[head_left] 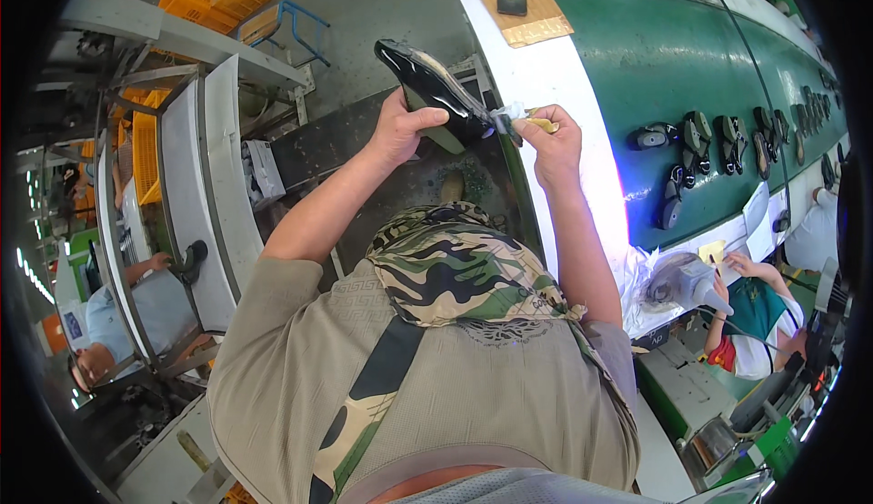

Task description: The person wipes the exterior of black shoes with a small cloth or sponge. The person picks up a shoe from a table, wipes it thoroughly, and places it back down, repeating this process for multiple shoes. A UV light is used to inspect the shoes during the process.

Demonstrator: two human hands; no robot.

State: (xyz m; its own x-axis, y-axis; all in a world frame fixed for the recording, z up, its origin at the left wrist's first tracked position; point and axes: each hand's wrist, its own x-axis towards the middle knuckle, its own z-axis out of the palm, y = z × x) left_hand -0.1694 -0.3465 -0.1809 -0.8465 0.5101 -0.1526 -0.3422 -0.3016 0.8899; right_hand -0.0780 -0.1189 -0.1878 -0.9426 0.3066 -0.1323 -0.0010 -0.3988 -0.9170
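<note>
Left hand (400, 128) grips black shoe (435, 85); right hand (548, 140) holds brush (526, 122) (yellow handle) at heel.

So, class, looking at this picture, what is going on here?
A person holds a glossy black shoe up in the left hand, while the right hand puts a small yellow-handled brush to its heel end. Beside them, more shoes lie on a green conveyor belt, where another worker sits.
</note>
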